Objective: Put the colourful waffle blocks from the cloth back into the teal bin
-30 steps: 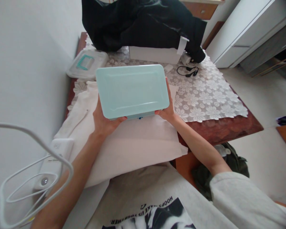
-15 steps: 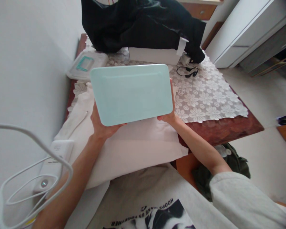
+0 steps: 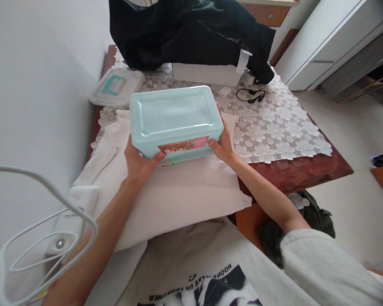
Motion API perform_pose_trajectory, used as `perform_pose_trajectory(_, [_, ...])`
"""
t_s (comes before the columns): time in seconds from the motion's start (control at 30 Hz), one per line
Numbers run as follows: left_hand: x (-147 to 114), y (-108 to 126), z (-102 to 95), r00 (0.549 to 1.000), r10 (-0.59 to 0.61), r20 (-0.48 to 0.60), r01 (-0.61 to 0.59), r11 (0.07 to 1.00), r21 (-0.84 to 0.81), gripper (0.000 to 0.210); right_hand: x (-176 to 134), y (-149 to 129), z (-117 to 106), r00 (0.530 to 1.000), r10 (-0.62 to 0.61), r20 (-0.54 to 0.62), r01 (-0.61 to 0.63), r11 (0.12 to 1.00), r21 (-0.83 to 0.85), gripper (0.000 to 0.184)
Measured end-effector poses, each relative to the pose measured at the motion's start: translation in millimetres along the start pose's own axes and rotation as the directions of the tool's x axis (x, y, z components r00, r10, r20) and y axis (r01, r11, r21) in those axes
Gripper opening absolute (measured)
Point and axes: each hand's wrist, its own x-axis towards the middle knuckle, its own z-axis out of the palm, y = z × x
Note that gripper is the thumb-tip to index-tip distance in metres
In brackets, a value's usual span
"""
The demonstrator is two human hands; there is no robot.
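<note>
Between my two hands is a mint-green plastic box (image 3: 175, 111), bottom or lid side up, with a pink printed label (image 3: 183, 145) on the side facing me. My left hand (image 3: 140, 163) grips its left end, thumb pressed on the near side beside the label. At the right end my right hand (image 3: 222, 140) holds it the same way, thumb by the label's edge. Below the box, small coloured bits show near my left thumb. A white cloth (image 3: 185, 195) lies under it; whether the box touches the cloth I cannot tell.
A clear lid with a teal handle (image 3: 116, 85) lies at the back left. Black fabric (image 3: 191, 34) covers a white box (image 3: 207, 74) behind. Black-framed earphones (image 3: 251, 95) rest on the lace tablecloth (image 3: 274, 127). A white cable (image 3: 44, 180) loops at the left by the wall.
The box has tilted so its near side and label now show, where only its broad flat face showed before. Both thumbs have come into view on that side.
</note>
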Motion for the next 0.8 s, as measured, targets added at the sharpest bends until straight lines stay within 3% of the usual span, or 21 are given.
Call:
perform_pose_trajectory(0.1, [1, 3, 2.5, 0.996, 0.007, -0.085, -0.005, 1.000, 0.024, 0.101, 2, -1, -2, 1.000, 0.019, 0.004, -0.019, 1.000, -0.008, 0.131])
perform_pose_trajectory(0.33, [3, 7, 3.1, 0.996, 0.053, -0.066, -0.049, 0.997, 0.053, 0.103, 7, 6, -9, 0.998, -0.055, 0.022, 0.056, 0.998, -0.027, 0.130])
perform_pose_trajectory(0.53, [4, 7, 3.2, 0.996, 0.052, -0.076, -0.046, 0.996, 0.071, 0.105, 9, 9, -11, 0.998, -0.044, 0.054, 0.044, 0.999, 0.001, 0.125])
perform_pose_trajectory(0.8, [-1, -1, -0.5, 0.974, 0.113, -0.196, -0.112, 0.994, 0.016, 0.120, 5, 2, -10, 1.000, -0.026, 0.000, 0.026, 0.999, -0.026, 0.145])
